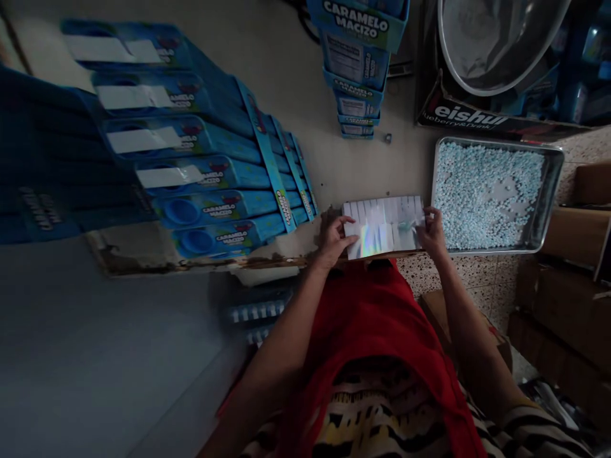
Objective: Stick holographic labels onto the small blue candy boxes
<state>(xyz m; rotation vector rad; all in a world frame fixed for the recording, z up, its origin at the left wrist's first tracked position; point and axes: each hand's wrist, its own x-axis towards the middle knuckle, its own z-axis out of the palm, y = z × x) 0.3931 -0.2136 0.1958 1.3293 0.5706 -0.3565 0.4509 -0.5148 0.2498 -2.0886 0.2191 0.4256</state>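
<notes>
A silvery, rainbow-shimmering sheet of strip stickers lies at the table's front edge, marked off into narrow upright strips. My left hand pinches its left end between thumb and fingers. At the opposite end, my right hand has its fingers closed on the sheet's edge. To the left are stacked blue candy boxes printed "Caramelo Macizo". Several of the upper ones in view carry a pale strip across the front, while the two nearest show a bare round blue opening.
Right of the sheet, a metal tray holds many small pale-blue and white candies. Behind it stands a dark carton with a metal bowl. More blue display boxes stand at the back. Brown cartons are stacked at right.
</notes>
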